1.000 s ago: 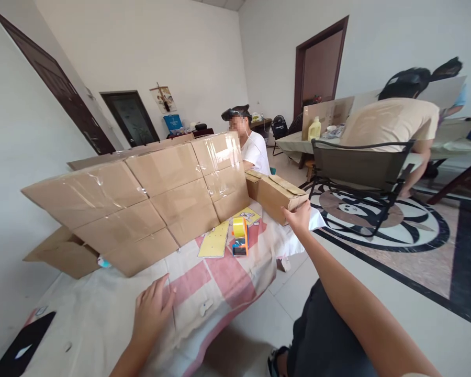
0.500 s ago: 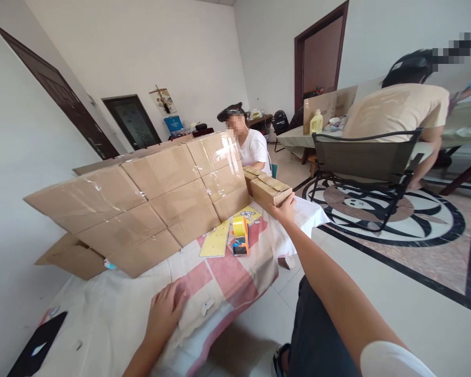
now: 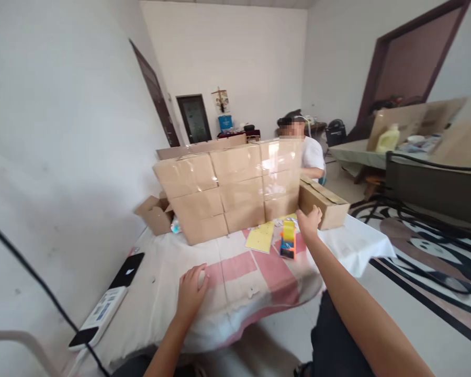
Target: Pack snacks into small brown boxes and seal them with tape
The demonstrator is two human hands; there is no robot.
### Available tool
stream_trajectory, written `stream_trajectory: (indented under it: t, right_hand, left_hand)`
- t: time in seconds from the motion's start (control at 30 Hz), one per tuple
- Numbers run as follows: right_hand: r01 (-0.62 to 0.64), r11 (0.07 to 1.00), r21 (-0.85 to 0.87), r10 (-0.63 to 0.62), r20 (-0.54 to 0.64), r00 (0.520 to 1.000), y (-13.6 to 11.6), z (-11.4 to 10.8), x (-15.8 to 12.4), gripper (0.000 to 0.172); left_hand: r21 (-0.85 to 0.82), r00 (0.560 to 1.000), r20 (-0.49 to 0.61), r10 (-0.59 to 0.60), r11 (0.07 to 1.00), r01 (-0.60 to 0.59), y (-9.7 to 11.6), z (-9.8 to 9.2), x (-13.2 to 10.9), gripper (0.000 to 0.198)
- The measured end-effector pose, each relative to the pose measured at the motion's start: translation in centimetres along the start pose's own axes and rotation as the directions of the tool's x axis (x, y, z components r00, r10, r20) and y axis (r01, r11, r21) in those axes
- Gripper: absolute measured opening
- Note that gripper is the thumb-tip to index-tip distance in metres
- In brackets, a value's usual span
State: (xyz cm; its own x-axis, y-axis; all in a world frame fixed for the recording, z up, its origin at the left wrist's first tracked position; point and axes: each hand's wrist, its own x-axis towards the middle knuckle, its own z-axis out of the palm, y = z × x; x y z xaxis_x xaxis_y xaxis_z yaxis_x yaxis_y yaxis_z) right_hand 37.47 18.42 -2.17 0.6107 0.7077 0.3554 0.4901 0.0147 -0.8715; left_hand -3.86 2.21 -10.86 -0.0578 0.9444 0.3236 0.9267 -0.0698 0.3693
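Observation:
My right hand (image 3: 309, 223) reaches far out and grips the near corner of a long cardboard box (image 3: 325, 202) lying on the table's right side. My left hand (image 3: 191, 291) rests flat on the white and pink tablecloth (image 3: 235, 272), holding nothing. Just left of my right hand stands an orange tape dispenser (image 3: 288, 239) with a yellow roll, beside a yellow sheet (image 3: 260, 236).
A wall of stacked taped cardboard boxes (image 3: 227, 188) crosses the table's far side, with a person in white seated behind it. An open box (image 3: 155, 213) sits at the left. A phone (image 3: 127, 269) and a white device (image 3: 98, 317) lie near the left edge. A dark chair (image 3: 435, 188) stands at right.
The view has swung left and blurred. My right hand stays on the long box, which has shifted a little on the table; my left hand remains on the cloth.

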Motion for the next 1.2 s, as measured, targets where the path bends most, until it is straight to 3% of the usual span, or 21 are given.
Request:
stream_trajectory:
  t: [0.03,0.07,0.1,0.17,0.23,0.3,0.4,0.43,0.5,0.6,0.67,0.73,0.83,0.97,1.07,1.2]
  right_hand:
    - [0.102,0.994,0.024,-0.103,0.031,0.994,-1.7,0.6,-1.8,0.071]
    - [0.267,0.961,0.070,-0.272,0.080,0.959,-3.1,1.2,-3.9,0.065]
    - [0.438,0.890,0.123,-0.453,0.137,0.881,-4.1,1.9,-6.2,0.058]
    - [0.625,0.755,0.199,-0.656,0.256,0.710,-5.2,3.7,-11.0,0.047]
    - [0.676,0.682,0.279,-0.727,0.360,0.585,-5.6,6.4,-15.6,0.037]
    - [0.666,0.648,0.369,-0.755,0.423,0.501,-6.5,10.4,-19.4,0.029]
    - [0.610,0.625,0.488,-0.767,0.528,0.364,-10.3,18.7,-23.9,0.029]
    - [0.589,0.635,0.500,-0.758,0.552,0.348,-12.1,21.9,-25.2,0.033]
    - [0.591,0.670,0.449,-0.713,0.611,0.344,-16.2,28.2,-27.4,0.044]
    - [0.705,0.683,0.193,-0.606,0.689,0.398,-21.5,36.3,-29.6,0.069]
    - [0.763,0.645,-0.040,-0.480,0.756,0.445,-23.5,40.1,-30.1,0.085]
    - [0.759,0.623,-0.191,-0.372,0.781,0.502,-24.0,42.6,-29.9,0.094]
    - [0.733,0.644,-0.219,-0.354,0.764,0.539,-23.0,44.3,-29.5,0.086]
    - [0.762,0.627,-0.165,-0.452,0.719,0.528,-20.9,44.3,-30.0,0.062]
    - [0.767,0.633,-0.108,-0.505,0.692,0.515,-19.7,43.8,-30.8,0.059]
    - [0.707,0.707,0.012,-0.535,0.663,0.524,-18.5,43.3,-31.0,0.056]
  left_hand:
    - [-0.018,0.999,0.006,-0.038,0.999,0.038,-0.9,0.1,0.4,0.039]
    - [-0.041,0.998,0.019,-0.067,0.997,0.068,-1.7,0.3,0.9,0.036]
    - [-0.069,0.995,0.036,-0.088,0.994,0.090,-2.4,0.5,1.5,0.034]
    - [-0.135,0.992,0.071,-0.102,0.985,0.111,-3.4,0.8,2.7,0.029]
    - [-0.216,0.990,0.100,-0.096,0.970,0.116,-4.2,0.8,3.5,0.025]
    - [-0.305,0.987,0.128,-0.097,0.943,0.132,-5.0,0.4,3.8,0.022]
    - [-0.428,0.976,0.166,-0.144,0.881,0.203,-6.4,-1.1,3.7,0.024]
    - [-0.456,0.969,0.173,-0.175,0.858,0.236,-6.9,-1.7,3.6,0.024]
    - [-0.490,0.953,0.169,-0.251,0.817,0.302,-7.5,-2.8,3.5,0.026]
    - [-0.514,0.931,0.130,-0.342,0.779,0.359,-7.8,-3.8,3.6,0.031]
    - [-0.519,0.925,0.116,-0.362,0.772,0.367,-7.7,-4.1,3.6,0.032]
    - [-0.530,0.925,0.116,-0.361,0.765,0.365,-7.8,-4.2,3.7,0.030]
    - [-0.566,0.917,0.127,-0.378,0.732,0.380,-7.9,-4.4,3.6,0.029]
    - [-0.604,0.906,0.112,-0.407,0.697,0.388,-8.1,-4.7,3.7,0.028]
    - [-0.637,0.903,0.086,-0.422,0.674,0.375,-8.2,-4.9,3.6,0.028]
    - [-0.679,0.871,0.066,-0.487,0.617,0.397,-8.8,-5.1,3.6,0.026]
